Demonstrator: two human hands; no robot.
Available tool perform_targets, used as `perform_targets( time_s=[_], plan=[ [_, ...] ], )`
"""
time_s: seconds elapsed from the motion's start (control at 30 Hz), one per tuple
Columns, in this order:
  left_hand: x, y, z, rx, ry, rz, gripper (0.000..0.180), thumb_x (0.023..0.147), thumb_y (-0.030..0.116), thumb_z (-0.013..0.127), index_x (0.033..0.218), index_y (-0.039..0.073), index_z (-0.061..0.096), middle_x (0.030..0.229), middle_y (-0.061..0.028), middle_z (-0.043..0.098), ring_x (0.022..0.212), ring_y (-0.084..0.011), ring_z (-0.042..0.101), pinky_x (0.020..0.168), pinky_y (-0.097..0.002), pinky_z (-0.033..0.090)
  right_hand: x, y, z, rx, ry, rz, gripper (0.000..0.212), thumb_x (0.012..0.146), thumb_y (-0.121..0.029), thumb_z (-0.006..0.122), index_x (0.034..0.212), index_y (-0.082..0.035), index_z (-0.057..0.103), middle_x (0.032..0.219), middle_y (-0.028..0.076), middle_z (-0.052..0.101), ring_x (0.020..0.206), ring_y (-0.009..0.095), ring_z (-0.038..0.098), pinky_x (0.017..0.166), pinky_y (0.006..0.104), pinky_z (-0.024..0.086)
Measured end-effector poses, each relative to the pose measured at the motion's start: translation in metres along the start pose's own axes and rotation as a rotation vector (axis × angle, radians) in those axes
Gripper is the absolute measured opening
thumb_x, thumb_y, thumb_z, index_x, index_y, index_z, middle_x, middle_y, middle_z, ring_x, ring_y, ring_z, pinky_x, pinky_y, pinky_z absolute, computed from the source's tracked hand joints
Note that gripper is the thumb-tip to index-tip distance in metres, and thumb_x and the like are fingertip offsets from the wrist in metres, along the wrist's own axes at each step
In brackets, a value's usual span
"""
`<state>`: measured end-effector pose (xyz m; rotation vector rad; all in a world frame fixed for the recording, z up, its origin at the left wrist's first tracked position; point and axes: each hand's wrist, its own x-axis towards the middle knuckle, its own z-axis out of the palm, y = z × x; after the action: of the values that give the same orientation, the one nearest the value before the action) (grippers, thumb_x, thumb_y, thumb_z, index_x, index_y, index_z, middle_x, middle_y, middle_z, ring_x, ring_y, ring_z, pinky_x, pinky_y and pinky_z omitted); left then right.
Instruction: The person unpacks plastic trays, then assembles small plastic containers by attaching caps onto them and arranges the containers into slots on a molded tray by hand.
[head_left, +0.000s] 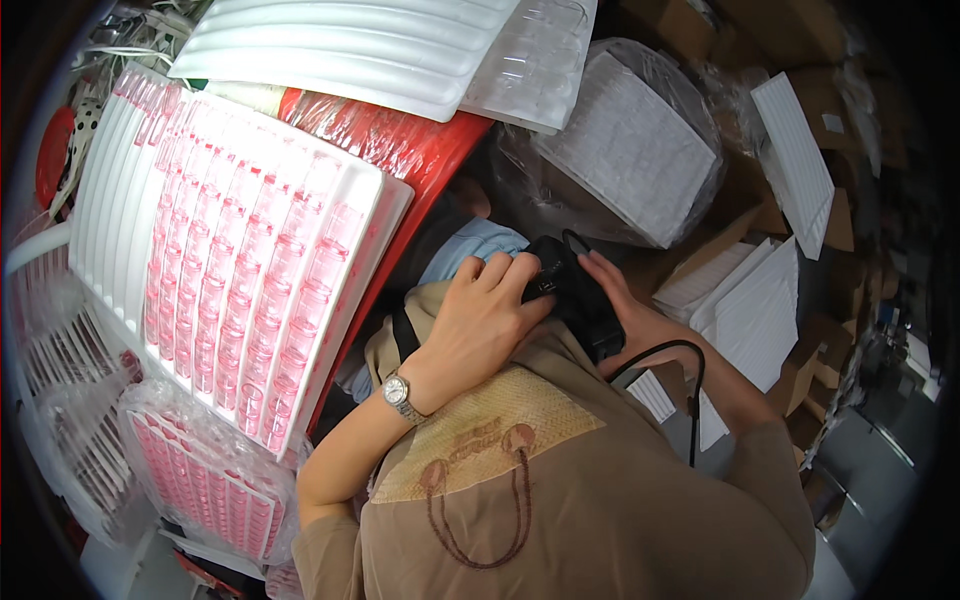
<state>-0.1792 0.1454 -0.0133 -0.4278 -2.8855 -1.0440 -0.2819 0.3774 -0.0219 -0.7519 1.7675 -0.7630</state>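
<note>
In front of my chest is a black boxy device (583, 300) with a black cable running from it over my right forearm. My left hand (487, 305) has its fingers curled at the device's left edge, and a metal-banded watch sits on that wrist. Against the opposite side of the device, my right hand (632, 312) is closed, its fingers partly hidden behind the black casing. A light blue cloth-like item (472, 248) shows just beyond my left hand. To the left, a white ribbed tray (368, 185) bears rows of small transparent pink cylinders (240, 270).
Under the tray lies a red surface (440, 165). More white ribbed trays (340, 50) are stacked at the far side. Plastic-wrapped pink pieces (205, 470) sit at lower left. A bagged white tray (630, 145), cardboard boxes (800, 375) and loose white panels (755, 315) crowd the right.
</note>
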Motion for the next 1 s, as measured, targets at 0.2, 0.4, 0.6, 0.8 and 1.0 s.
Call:
perform_targets(
  time_s=[0.2, 0.4, 0.6, 0.8, 1.0],
  plan=[
    [0.001, -0.005, -0.005, -0.094, -0.025, 0.028, 0.021, 0.070, 0.013, 0.061, 0.090, 0.011, 0.070, 0.096, -0.0060, 0.049, 0.093, -0.0212, 0.046, 0.077, -0.0325, 0.034, 0.008, 0.023, 0.002, 0.149, 0.033, -0.138, 0.112, 0.053, -0.022, 0.082, 0.144, -0.016, 0.016, 0.146, 0.021, 0.010, 0.137, 0.034, 0.013, 0.108, 0.0411, 0.021],
    [-0.006, -0.004, -0.011, -0.101, -0.051, 0.051, 0.021, 0.068, 0.011, 0.059, 0.086, 0.010, 0.070, 0.096, -0.0047, 0.046, 0.094, -0.0201, 0.044, 0.078, -0.0322, 0.033, 0.009, 0.034, 0.003, 0.273, 0.088, -0.134, 0.117, 0.051, -0.022, 0.083, 0.145, -0.018, 0.013, 0.146, 0.020, 0.007, 0.138, 0.034, 0.008, 0.109, 0.0438, 0.018],
    [-0.012, -0.008, -0.005, -0.277, -0.096, -0.008, 0.015, 0.073, 0.010, 0.062, 0.086, 0.005, 0.068, 0.110, -0.0066, 0.056, 0.102, -0.0239, 0.051, 0.081, -0.0359, 0.042, 0.010, 0.045, 0.010, 0.565, 0.179, -0.083, 0.112, 0.063, -0.059, 0.070, 0.145, -0.018, 0.006, 0.148, 0.019, 0.006, 0.138, 0.036, 0.004, 0.109, 0.0449, 0.015],
    [-0.010, -0.010, -0.005, -0.254, -0.155, 0.048, 0.017, 0.071, 0.008, 0.063, 0.087, 0.002, 0.066, 0.114, -0.0057, 0.061, 0.109, -0.0260, 0.053, 0.087, -0.0378, 0.046, 0.022, 0.076, 0.051, 1.318, 0.235, 0.558, 0.084, 0.081, -0.074, 0.035, 0.128, -0.004, 0.046, 0.124, 0.012, 0.052, 0.117, 0.020, 0.046, 0.101, 0.0369, 0.032],
    [-0.012, -0.036, -0.009, -1.104, -0.009, -0.248, 0.021, 0.090, 0.014, 0.052, 0.083, -0.001, 0.065, 0.095, -0.0122, 0.065, 0.091, -0.0201, 0.060, 0.082, -0.0297, 0.045, 0.019, 0.051, 0.047, 1.387, 0.505, 0.366, 0.067, 0.089, -0.064, 0.034, 0.110, -0.004, 0.056, 0.095, 0.005, 0.061, 0.092, 0.015, 0.059, 0.083, 0.0290, 0.047]
  ],
)
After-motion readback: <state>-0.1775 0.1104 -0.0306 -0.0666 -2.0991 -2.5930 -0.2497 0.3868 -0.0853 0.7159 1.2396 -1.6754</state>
